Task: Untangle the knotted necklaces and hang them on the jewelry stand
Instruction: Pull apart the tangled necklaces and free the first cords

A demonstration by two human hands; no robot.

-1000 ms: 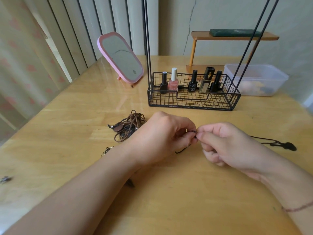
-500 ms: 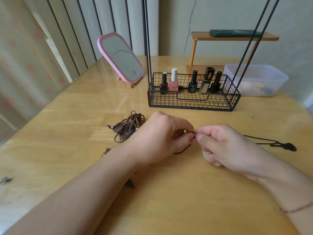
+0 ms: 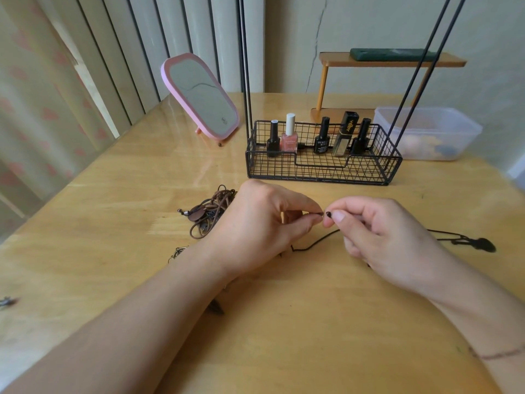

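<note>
My left hand (image 3: 264, 223) and right hand (image 3: 377, 234) meet at the centre of the frame, each pinching an end of the black cord necklace (image 3: 315, 242) between thumb and forefinger — the two tips sit just apart. The cord sags to the table (image 3: 284, 336) below my fingers and trails off right to its dark pendant (image 3: 483, 244). A knotted heap of brown necklaces (image 3: 210, 214) lies left of centre, beside my left hand. The wire-basket jewelry stand (image 3: 324, 163) — nail polish bottles (image 3: 289, 135) inside — stands above centre.
</note>
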